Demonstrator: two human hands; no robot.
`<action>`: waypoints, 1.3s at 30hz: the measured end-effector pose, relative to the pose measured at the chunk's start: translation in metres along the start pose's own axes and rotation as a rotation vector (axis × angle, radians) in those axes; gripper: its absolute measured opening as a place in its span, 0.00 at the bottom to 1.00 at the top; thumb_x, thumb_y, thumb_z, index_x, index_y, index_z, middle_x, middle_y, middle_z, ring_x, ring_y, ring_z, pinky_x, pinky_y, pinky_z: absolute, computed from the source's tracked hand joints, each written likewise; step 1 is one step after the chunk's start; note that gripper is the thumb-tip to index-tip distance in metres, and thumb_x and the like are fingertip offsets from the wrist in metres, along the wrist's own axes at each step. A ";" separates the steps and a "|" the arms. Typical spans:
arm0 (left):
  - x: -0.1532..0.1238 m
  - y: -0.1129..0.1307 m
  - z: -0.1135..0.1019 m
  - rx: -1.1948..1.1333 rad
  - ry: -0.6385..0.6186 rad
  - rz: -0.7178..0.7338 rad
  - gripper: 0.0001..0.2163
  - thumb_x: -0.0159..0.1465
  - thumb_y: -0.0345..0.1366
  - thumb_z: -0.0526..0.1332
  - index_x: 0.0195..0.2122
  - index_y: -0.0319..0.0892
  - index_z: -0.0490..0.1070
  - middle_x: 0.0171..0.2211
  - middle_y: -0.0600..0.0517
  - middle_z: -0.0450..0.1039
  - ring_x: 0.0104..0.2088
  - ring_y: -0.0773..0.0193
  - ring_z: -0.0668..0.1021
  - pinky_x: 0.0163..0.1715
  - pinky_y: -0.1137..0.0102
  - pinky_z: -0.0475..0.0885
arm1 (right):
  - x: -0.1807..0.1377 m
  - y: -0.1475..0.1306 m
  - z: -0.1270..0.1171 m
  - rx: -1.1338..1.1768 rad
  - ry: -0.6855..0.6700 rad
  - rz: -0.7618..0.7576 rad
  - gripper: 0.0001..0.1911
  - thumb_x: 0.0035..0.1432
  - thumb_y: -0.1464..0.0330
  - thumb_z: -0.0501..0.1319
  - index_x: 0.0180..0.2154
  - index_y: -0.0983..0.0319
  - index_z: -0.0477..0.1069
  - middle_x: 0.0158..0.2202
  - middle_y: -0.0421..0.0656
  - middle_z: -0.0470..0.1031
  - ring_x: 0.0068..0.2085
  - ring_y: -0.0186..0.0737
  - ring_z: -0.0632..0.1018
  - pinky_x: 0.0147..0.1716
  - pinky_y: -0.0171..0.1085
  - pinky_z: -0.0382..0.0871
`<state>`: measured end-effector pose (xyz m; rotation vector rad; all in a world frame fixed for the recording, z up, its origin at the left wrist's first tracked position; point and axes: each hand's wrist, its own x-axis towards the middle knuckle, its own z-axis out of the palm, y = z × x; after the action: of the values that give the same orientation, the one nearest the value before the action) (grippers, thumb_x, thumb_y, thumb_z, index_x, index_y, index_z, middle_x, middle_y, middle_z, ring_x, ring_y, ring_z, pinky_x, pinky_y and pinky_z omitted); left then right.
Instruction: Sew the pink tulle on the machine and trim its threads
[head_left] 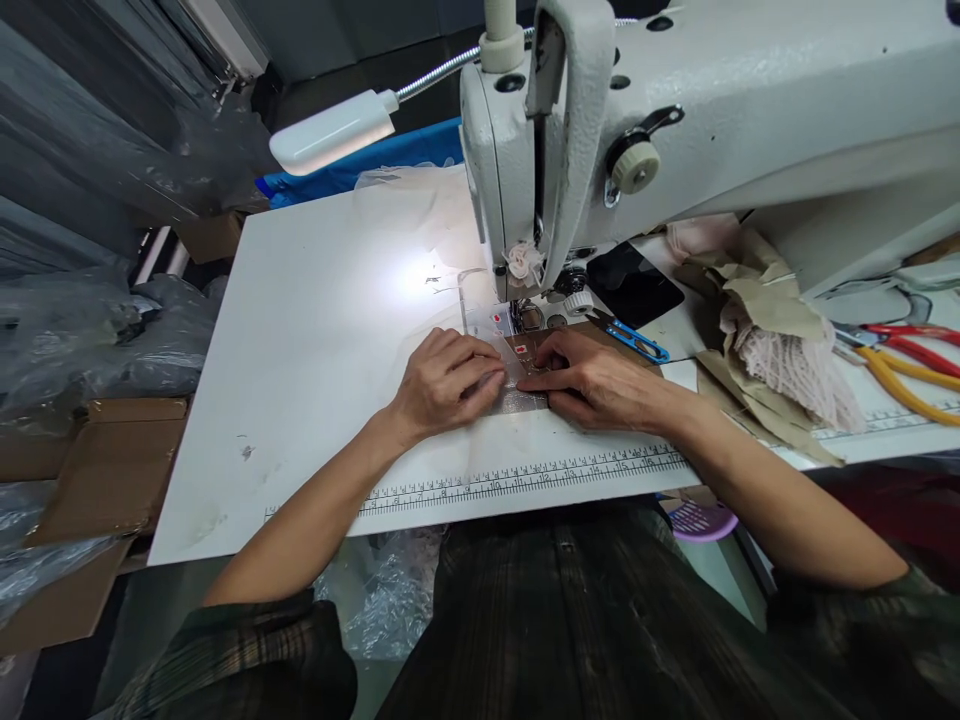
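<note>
Thin sheer white fabric (pixel 517 400) lies on the sewing table in front of the sewing machine's needle area (pixel 525 312). My left hand (pixel 454 380) has its fingers drawn together on the fabric's left side, fingertips bent down onto it. From the right, my right hand (pixel 592 380) holds the fabric down with bent fingers, the tips close to my left fingertips. Under and beside the fabric is a clear plastic guide plate (pixel 474 300) with small red marks. Blue thread snips (pixel 634 340) lie just behind my right hand. My fingers hide part of the fabric.
The white sewing machine (pixel 720 110) rises over the table (pixel 300 360). A lamp (pixel 334 130) reaches in from the back. At right are fabric and brown paper scraps (pixel 780 330), yellow-handled pliers (pixel 907 385) and a black pad (pixel 634 285). A printed ruler (pixel 517 485) runs along the front edge.
</note>
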<state>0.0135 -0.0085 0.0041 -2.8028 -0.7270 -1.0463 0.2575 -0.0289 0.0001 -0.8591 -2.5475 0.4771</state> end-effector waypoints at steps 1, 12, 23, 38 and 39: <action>0.000 -0.001 0.002 0.025 -0.006 0.013 0.03 0.62 0.32 0.63 0.36 0.41 0.74 0.35 0.50 0.80 0.29 0.64 0.75 0.29 0.65 0.67 | 0.000 0.000 0.000 0.000 0.005 0.002 0.19 0.59 0.74 0.55 0.48 0.56 0.79 0.45 0.50 0.72 0.47 0.49 0.73 0.47 0.47 0.69; -0.004 -0.002 0.006 0.116 -0.259 -0.014 0.12 0.67 0.36 0.56 0.48 0.38 0.73 0.46 0.43 0.76 0.39 0.57 0.74 0.36 0.62 0.68 | 0.001 -0.003 0.002 0.014 0.023 0.011 0.19 0.59 0.75 0.55 0.47 0.60 0.79 0.42 0.51 0.72 0.45 0.49 0.73 0.46 0.48 0.70; -0.008 -0.004 0.007 0.104 -0.328 -0.041 0.14 0.69 0.38 0.54 0.51 0.37 0.71 0.53 0.41 0.73 0.43 0.55 0.74 0.40 0.59 0.70 | -0.001 0.001 0.009 -0.004 0.046 0.005 0.19 0.60 0.73 0.55 0.49 0.60 0.78 0.42 0.51 0.72 0.44 0.48 0.72 0.44 0.48 0.70; -0.007 -0.004 0.007 0.096 -0.369 -0.054 0.16 0.69 0.41 0.53 0.53 0.39 0.71 0.56 0.41 0.70 0.46 0.53 0.73 0.43 0.55 0.70 | -0.001 0.001 0.009 -0.004 0.037 0.018 0.19 0.60 0.73 0.56 0.49 0.60 0.78 0.43 0.51 0.72 0.44 0.49 0.72 0.44 0.48 0.70; -0.007 -0.003 0.006 0.106 -0.368 -0.055 0.16 0.69 0.41 0.54 0.53 0.39 0.71 0.56 0.41 0.70 0.45 0.53 0.73 0.43 0.55 0.70 | -0.001 0.000 0.009 -0.005 0.033 0.020 0.19 0.60 0.73 0.56 0.49 0.60 0.78 0.43 0.51 0.72 0.45 0.49 0.72 0.44 0.48 0.70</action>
<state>0.0113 -0.0071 -0.0055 -2.9263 -0.8658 -0.4800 0.2545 -0.0312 -0.0079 -0.8882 -2.5128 0.4596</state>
